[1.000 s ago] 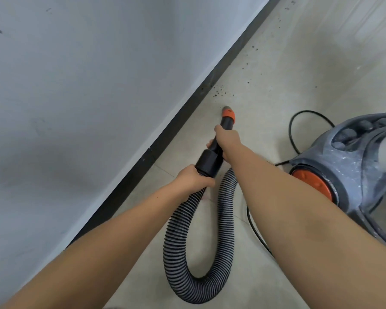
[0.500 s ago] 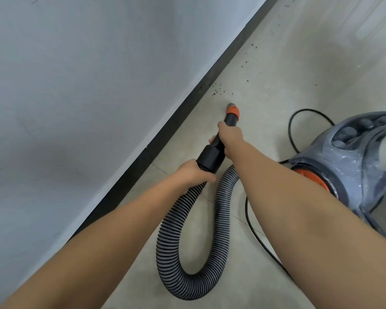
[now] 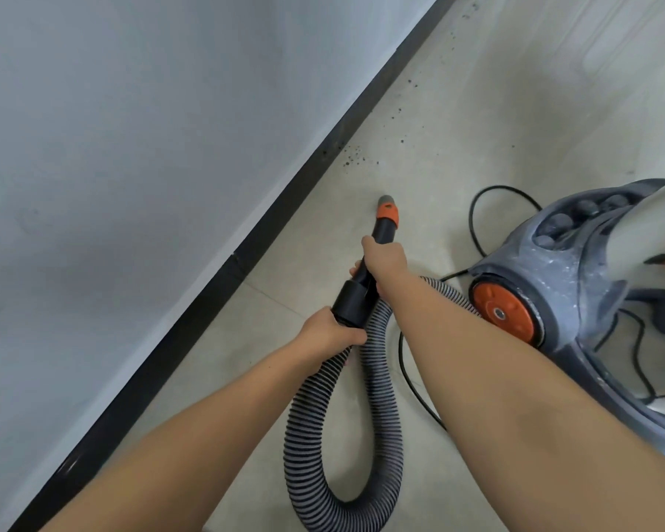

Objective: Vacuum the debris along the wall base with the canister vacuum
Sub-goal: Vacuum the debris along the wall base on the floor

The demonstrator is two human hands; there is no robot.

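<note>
A black vacuum nozzle with an orange collar and grey tip (image 3: 387,215) points down at the pale floor. My right hand (image 3: 384,259) grips the black tube just behind the collar. My left hand (image 3: 325,334) holds the ribbed grey hose (image 3: 381,435) where it joins the black cuff (image 3: 352,306). Dark debris specks (image 3: 356,158) lie on the floor near the black baseboard (image 3: 311,163), a short way beyond the tip. The grey canister vacuum (image 3: 576,286) with an orange wheel hub sits at the right.
A grey wall (image 3: 150,128) fills the left side. More specks (image 3: 404,113) trail along the baseboard into the distance. A black power cord (image 3: 473,220) loops on the floor beside the canister. The hose curls in a loop near my forearms.
The nozzle has pulled back from the debris patch, leaving a wider gap to the specks. Both hands keep their grips, and the hose loop has shifted with them.
</note>
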